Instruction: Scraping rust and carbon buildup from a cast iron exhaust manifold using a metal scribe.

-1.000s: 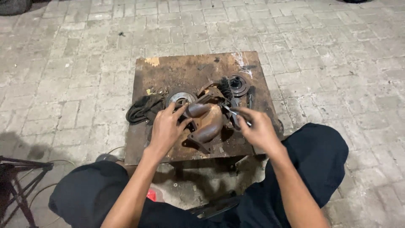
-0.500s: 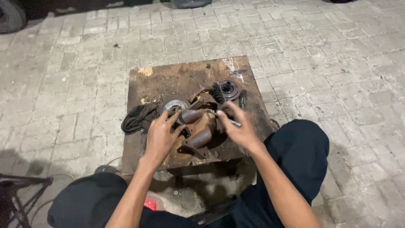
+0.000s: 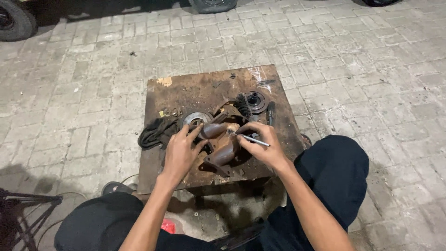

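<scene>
A rusty brown cast metal part (image 3: pixel 222 148) with tube-like arms lies on a small worn wooden table (image 3: pixel 200 88). My left hand (image 3: pixel 180 151) rests on the part's left side, fingers spread over one arm. My right hand (image 3: pixel 260 145) grips a thin metal tool (image 3: pixel 254 138), its tip touching the top of the part. A round metal disc (image 3: pixel 195 119) sits just behind my left hand.
A dark rag (image 3: pixel 155 131) hangs off the table's left edge. A round black hub piece (image 3: pixel 256 101) and a coiled spring (image 3: pixel 242 105) lie at the back right. A vehicle tyre (image 3: pixel 16 21) stands far left on the paved ground. My knees flank the table.
My right hand has shifted left onto the part with the tool. The view has tilted, so the table sits higher in frame.
</scene>
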